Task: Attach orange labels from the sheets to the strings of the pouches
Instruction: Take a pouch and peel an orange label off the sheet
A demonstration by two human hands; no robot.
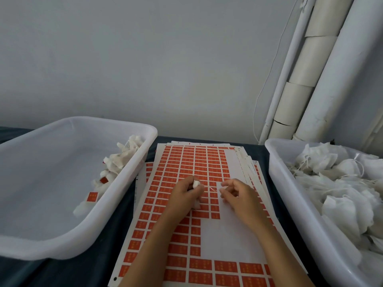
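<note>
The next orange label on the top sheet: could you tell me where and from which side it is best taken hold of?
Judging by the layout, take a label bordering the bare peeled backing at its exposed right edge, coming from the right. That edge meets empty backing, so a fingertip can probably lift it. The right hand pinching the string is nearest; the left hand holds the pouch.

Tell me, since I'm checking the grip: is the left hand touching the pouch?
Touching. The head view shows the left hand with fingers curled round the white pouch, which pokes out above and below the fist.
</note>
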